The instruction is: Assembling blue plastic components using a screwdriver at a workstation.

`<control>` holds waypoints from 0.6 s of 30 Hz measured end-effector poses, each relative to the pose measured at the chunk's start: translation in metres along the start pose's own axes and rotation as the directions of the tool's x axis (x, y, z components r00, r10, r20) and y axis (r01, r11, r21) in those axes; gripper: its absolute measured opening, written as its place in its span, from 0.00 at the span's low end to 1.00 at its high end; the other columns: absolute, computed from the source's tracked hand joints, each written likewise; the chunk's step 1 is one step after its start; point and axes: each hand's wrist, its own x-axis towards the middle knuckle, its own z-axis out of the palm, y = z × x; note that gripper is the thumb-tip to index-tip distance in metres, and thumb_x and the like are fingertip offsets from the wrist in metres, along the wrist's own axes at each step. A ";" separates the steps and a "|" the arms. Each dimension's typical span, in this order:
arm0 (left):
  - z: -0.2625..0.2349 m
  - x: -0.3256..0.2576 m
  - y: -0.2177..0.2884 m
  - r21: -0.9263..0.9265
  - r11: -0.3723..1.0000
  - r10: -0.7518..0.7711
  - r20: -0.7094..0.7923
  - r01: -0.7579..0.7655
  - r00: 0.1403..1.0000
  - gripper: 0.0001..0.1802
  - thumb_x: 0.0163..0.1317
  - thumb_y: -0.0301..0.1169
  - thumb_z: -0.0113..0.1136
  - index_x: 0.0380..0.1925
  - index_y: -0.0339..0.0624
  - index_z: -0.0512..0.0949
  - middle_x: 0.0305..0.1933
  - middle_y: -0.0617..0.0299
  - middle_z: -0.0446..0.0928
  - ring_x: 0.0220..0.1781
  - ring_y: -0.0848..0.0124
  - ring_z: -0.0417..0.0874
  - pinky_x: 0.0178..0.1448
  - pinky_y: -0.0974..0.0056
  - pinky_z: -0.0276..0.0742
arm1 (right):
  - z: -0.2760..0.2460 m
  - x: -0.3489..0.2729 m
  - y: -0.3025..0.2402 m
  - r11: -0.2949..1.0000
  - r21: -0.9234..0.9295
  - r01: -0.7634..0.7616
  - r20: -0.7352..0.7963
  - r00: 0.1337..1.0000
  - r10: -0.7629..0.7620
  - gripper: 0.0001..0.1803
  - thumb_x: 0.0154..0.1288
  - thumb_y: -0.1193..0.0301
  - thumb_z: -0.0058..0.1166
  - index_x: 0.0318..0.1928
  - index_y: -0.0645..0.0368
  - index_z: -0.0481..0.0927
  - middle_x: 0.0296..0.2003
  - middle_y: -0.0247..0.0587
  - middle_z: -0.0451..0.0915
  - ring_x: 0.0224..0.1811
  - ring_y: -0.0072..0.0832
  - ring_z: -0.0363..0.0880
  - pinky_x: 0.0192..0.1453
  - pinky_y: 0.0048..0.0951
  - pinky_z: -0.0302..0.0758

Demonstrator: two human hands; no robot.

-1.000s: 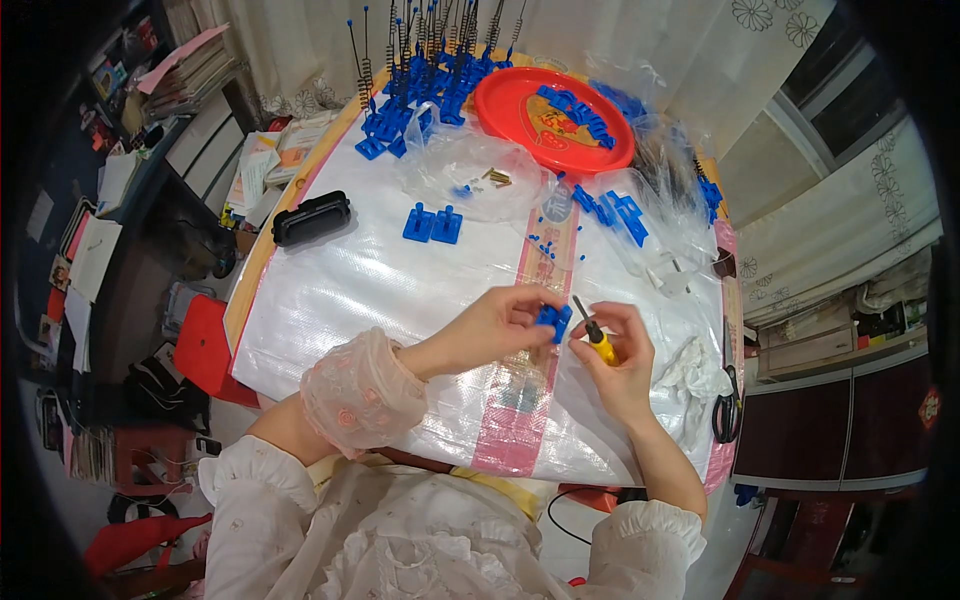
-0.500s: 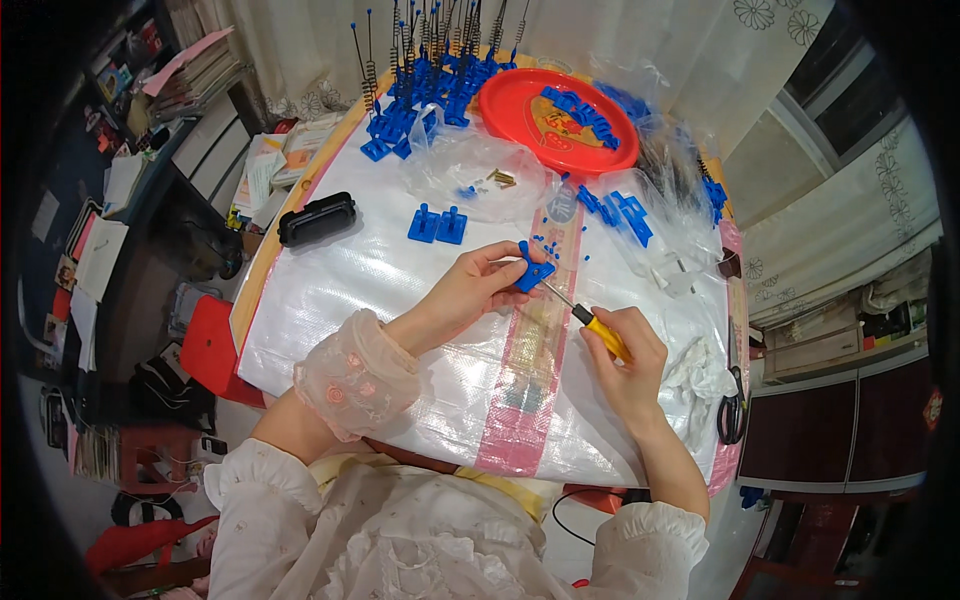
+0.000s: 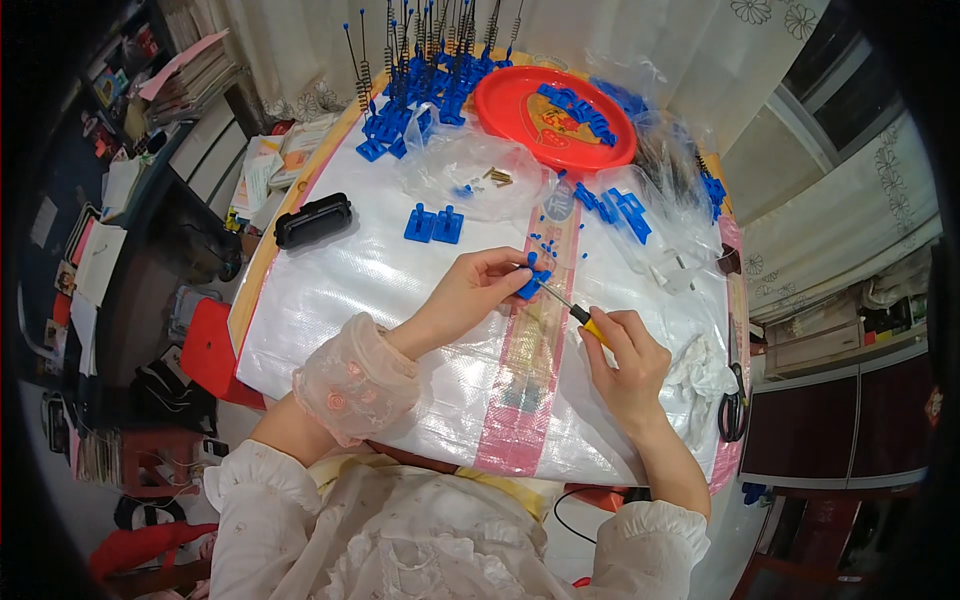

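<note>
Between the fingertips of my left hand (image 3: 468,296) is a small blue plastic part (image 3: 533,286) with a knob on top, held above the middle of the table. A screwdriver (image 3: 580,314) with a yellow and black handle is gripped in my right hand (image 3: 632,372). Its metal tip meets the blue part from the lower right; whether a screw sits under the tip is too small to tell. Two similar blue parts (image 3: 433,224) stand just beyond my left hand. Tiny blue pieces (image 3: 546,245) lie scattered past the held part.
Brass screws (image 3: 498,177) lie on a clear plastic bag (image 3: 450,165). A red tray (image 3: 500,105) with blue parts stands at the back, beside clustered blue bases with springs (image 3: 440,85). A black case (image 3: 313,221) is at left; scissors (image 3: 732,415) and crumpled white plastic (image 3: 700,368) are at right.
The blue part has been tilted in my left fingers, so its knob now points more upward. My right hand has turned slightly on the screwdriver, covering more of the yellow handle.
</note>
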 end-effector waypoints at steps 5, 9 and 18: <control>-0.002 -0.001 -0.001 0.036 0.999 0.002 0.006 -0.002 1.000 0.13 0.73 0.29 0.56 0.52 0.35 0.79 0.44 0.61 0.83 0.40 0.79 0.83 0.44 0.73 0.82 | -0.004 0.002 -0.003 0.985 -0.128 0.117 -0.015 0.993 -0.120 0.15 0.51 0.75 0.70 0.43 0.58 0.86 0.31 0.34 0.80 0.23 0.24 0.77 0.22 0.27 0.69; -0.006 0.001 -0.003 -0.067 0.995 -0.070 0.017 0.071 0.997 0.13 0.72 0.30 0.57 0.52 0.34 0.79 0.42 0.62 0.83 0.34 0.80 0.80 0.41 0.74 0.79 | -0.006 0.007 0.000 0.969 -0.172 0.177 -0.036 0.982 -0.186 0.14 0.50 0.76 0.69 0.41 0.57 0.86 0.30 0.33 0.80 0.24 0.24 0.76 0.22 0.26 0.68; -0.006 -0.001 0.003 -0.173 0.976 -0.123 0.069 0.133 0.990 0.14 0.72 0.31 0.57 0.52 0.34 0.78 0.42 0.61 0.83 0.34 0.79 0.80 0.43 0.74 0.79 | -0.007 0.006 0.001 0.972 -0.168 0.167 -0.053 0.983 -0.178 0.14 0.51 0.76 0.69 0.41 0.56 0.87 0.30 0.32 0.80 0.24 0.24 0.75 0.22 0.26 0.67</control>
